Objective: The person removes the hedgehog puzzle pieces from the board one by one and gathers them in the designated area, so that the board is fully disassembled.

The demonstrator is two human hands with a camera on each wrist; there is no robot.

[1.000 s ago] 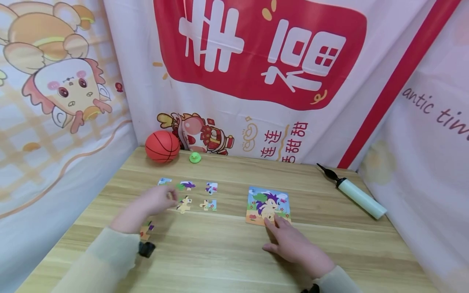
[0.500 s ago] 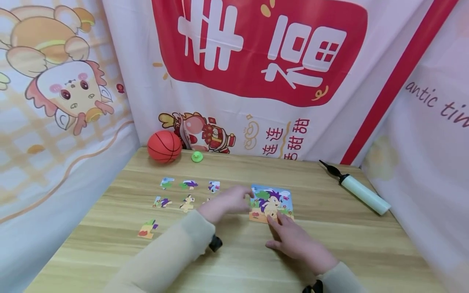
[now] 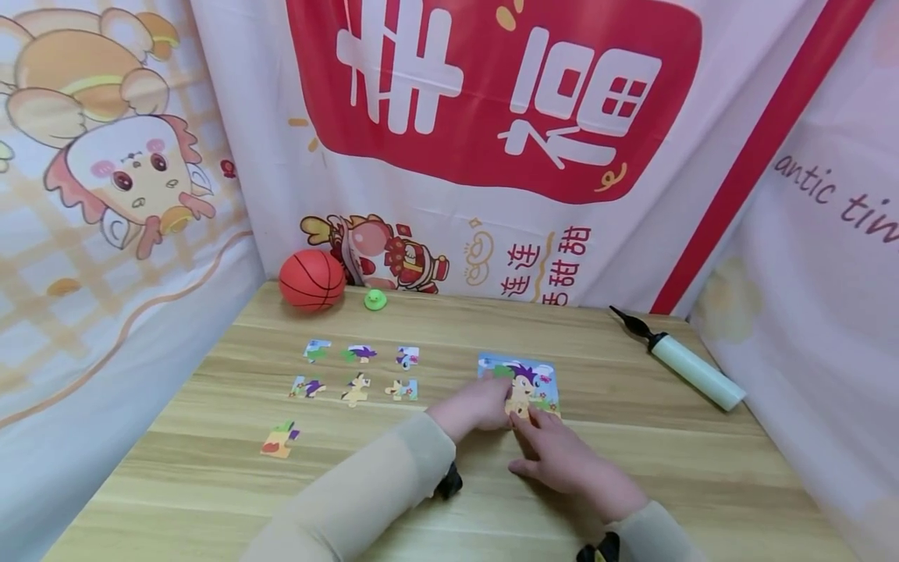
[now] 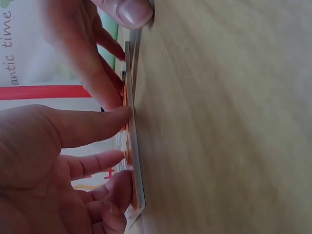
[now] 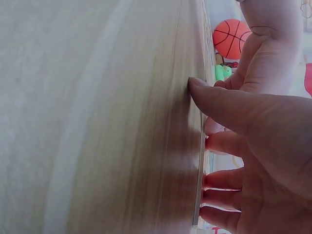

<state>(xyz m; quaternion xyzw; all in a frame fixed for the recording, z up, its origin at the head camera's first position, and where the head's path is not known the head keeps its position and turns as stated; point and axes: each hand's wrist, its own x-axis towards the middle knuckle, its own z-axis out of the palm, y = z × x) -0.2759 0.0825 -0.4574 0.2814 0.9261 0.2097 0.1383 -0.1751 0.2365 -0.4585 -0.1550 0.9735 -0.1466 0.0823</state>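
A square picture board [image 3: 544,378] with a purple-haired hedgehog lies on the table, right of centre. My left hand [image 3: 479,404] covers its left part, and in the left wrist view the thumb and fingertips touch its top face near the edge. From the near side, my right hand [image 3: 562,460] rests its fingertips on the board's lower edge, thumb held apart over the tabletop. In the right wrist view the board [image 5: 199,195] shows as a thin edge under these fingers. Left of the hands lie several loose jigsaw pieces [image 3: 356,389] in two rows, with one piece [image 3: 279,439] nearer me.
A small red basketball [image 3: 312,280] and a green toy duck [image 3: 375,300] stand at the back left of the wooden table [image 3: 393,515]. A pale green hand pump [image 3: 691,368] lies at the right edge. Printed cloths [image 3: 449,164] hang around the table.
My left hand has moved right, from beside the loose pieces onto the left part of the picture board. The right hand stays at the board's lower edge.
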